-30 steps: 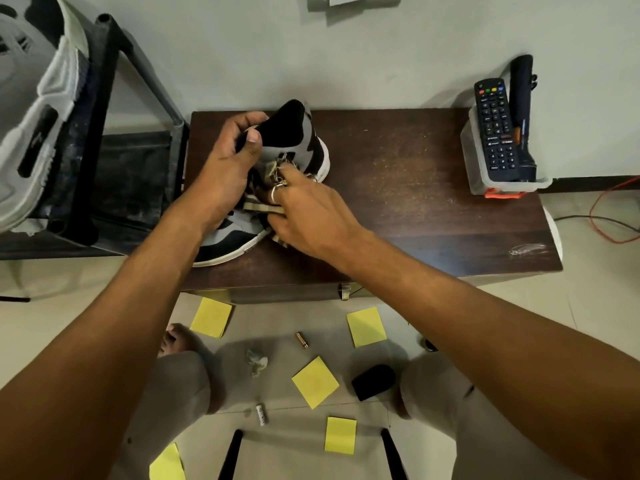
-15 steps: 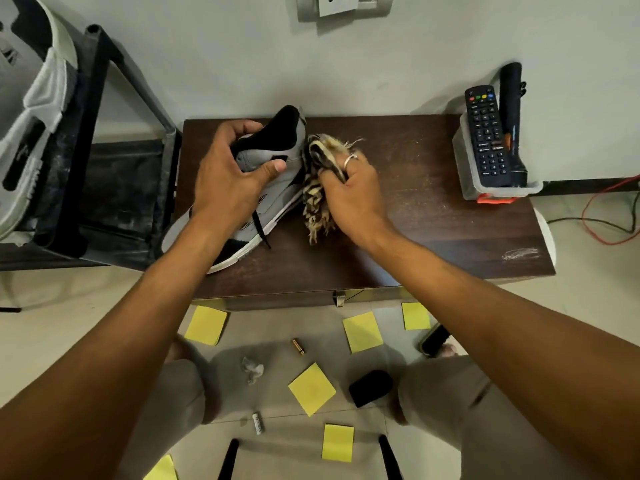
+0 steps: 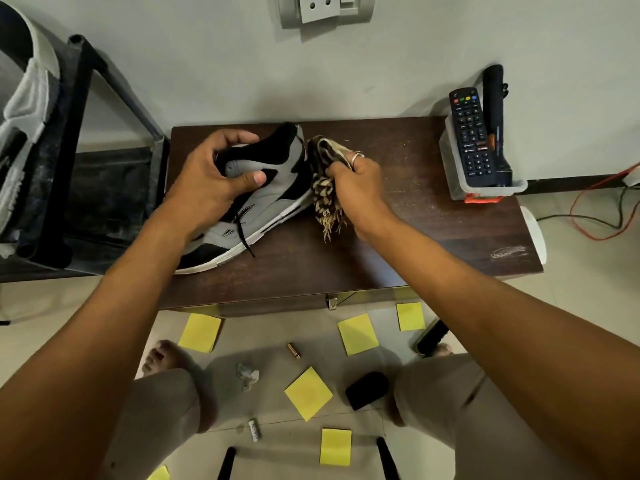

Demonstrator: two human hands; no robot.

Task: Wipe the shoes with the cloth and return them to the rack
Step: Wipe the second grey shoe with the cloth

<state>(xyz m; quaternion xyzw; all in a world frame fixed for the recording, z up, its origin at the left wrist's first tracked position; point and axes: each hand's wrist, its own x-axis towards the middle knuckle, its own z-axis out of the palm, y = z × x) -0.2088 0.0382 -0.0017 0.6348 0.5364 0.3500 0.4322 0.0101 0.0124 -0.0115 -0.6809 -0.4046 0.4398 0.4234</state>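
A grey, black and white sneaker (image 3: 277, 188) lies on its sole on the dark wooden table (image 3: 398, 244), heel toward the wall. My left hand (image 3: 211, 181) grips its collar, fingers inside the opening and thumb on the outer side. My right hand (image 3: 356, 183) holds a bunched brown-and-cream patterned cloth (image 3: 325, 188) against the heel side of the sneaker; the cloth's fringe hangs down to the table. A black rack (image 3: 86, 161) stands at the left, with a white and grey shoe (image 3: 24, 109) on it.
A clear bin (image 3: 485, 188) with a remote and a black flashlight sits at the table's right end. Below the table, yellow sticky notes (image 3: 308, 393), a black object (image 3: 367, 389), a small bottle and my bare feet lie on the floor. Cables run at the right.
My right hand moved from the laces on top of the sneaker to its heel side with the cloth. The sneaker now lies flatter on the table. The view has shifted slightly.
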